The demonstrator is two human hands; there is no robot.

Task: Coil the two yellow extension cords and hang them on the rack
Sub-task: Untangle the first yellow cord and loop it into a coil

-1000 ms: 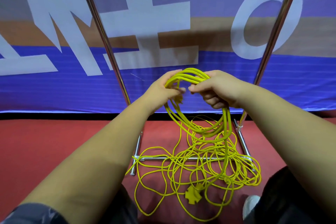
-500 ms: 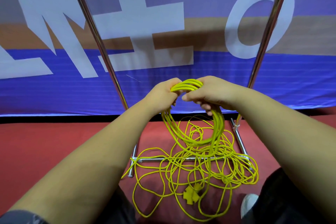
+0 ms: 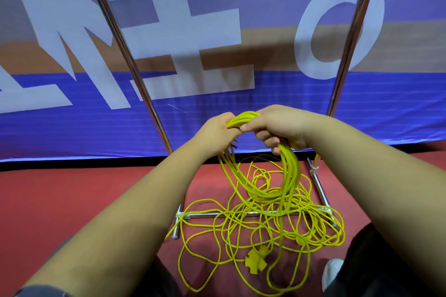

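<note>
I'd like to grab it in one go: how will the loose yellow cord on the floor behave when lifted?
Likely floppy: the coil gripped by the left hand and right hand sags limply. The loose cord lies in crossing loops, so it would probably tangle and trail. It crosses the rack base bar and may snag.

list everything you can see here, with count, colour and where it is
cord coil: one bundle of several loops, yellow, held up in front of the rack
loose cord: one tangle, cord count unclear, yellow, on the floor across the rack's base bars
socket block: one, yellow, on the floor among the near loops
rack: one, chrome, two uprights plus base bars, before the banner
banner: one, blue and tan with white letters, behind the rack
floor: red
shoe: one, white, bottom right
left hand: one, grips the coil's top
right hand: one, grips the coil's top
</note>
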